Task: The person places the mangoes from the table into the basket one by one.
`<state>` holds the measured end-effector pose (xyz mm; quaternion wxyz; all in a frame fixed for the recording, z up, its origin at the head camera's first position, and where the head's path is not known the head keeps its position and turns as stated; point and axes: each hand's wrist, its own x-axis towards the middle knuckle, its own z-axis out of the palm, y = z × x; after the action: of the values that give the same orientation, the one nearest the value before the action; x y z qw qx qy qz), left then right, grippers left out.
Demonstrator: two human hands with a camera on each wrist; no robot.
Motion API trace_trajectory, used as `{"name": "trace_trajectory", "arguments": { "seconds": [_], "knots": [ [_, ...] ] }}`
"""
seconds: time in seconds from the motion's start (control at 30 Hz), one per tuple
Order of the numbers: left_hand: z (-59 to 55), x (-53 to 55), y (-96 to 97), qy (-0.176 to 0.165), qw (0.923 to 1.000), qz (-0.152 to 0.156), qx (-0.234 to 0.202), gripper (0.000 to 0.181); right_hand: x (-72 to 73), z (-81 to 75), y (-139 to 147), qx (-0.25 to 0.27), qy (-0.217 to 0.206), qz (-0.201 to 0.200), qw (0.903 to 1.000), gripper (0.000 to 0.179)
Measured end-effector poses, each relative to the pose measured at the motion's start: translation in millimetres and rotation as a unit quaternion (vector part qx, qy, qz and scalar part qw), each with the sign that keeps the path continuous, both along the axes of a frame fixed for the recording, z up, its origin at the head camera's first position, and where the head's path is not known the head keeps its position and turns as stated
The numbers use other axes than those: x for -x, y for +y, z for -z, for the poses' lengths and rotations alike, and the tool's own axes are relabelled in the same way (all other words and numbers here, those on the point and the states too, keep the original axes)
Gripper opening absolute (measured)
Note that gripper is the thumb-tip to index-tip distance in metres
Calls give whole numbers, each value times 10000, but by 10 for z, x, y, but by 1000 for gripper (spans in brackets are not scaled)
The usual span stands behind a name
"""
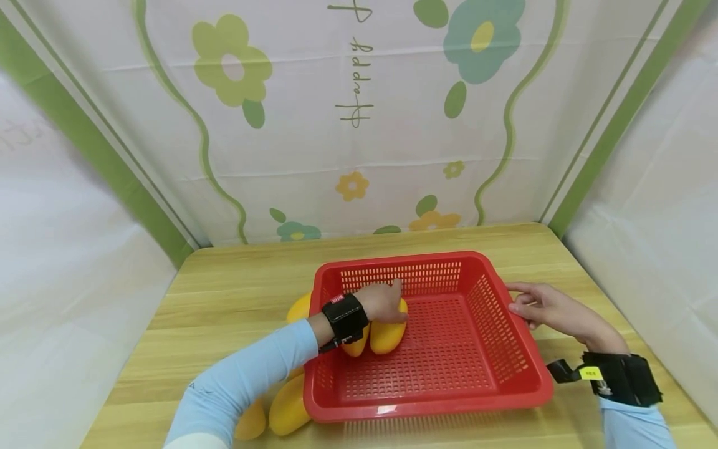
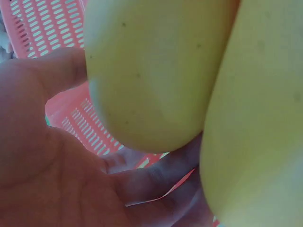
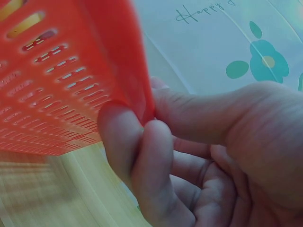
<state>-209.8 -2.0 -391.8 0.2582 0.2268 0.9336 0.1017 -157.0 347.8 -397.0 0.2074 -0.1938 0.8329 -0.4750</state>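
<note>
A red plastic basket (image 1: 432, 408) with slotted sides stands on the table, and two yellow mangoes lie side by side at its left. My left hand (image 1: 383, 302) reaches over the left rim and holds the right-hand mango (image 1: 387, 338). In the left wrist view, the thumb is on one side of that mango (image 2: 151, 80) and the fingers pass behind it. The other mango (image 1: 357, 345) is partly hidden under the wrist. With thumb and bent fingers, my right hand (image 1: 552, 312) pinches the basket's right rim (image 3: 125, 52).
More mangoes lie outside the basket on its left: one near the back (image 1: 300, 307), others near the front (image 1: 288, 408), partly behind my left sleeve. The wooden table (image 1: 224, 293) is enclosed by white cloth walls (image 1: 303, 137) printed with flowers.
</note>
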Motion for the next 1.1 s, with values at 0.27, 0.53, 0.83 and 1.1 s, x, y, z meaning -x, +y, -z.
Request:
{"name": "trace_trajectory", "arguments": {
  "seconds": [0.27, 0.53, 0.83, 1.1],
  "knots": [
    [-34, 24, -67, 43, 9999, -27, 149, 82, -9, -21, -24, -48, 18, 28, 10000, 60],
    [-134, 19, -186, 21, 9999, 112, -29, 80, 2, -40, -21, 51, 7, -57, 10000, 60],
    [-194, 4, -347, 171, 9985, 321, -415, 77, -8, -63, 4, 124, -76, -75, 9999, 60],
    [-227, -20, -497, 326, 9930, 388, -1064, 56, -29, -56, 8, 94, -229, 36, 9997, 63]
  ]
}}
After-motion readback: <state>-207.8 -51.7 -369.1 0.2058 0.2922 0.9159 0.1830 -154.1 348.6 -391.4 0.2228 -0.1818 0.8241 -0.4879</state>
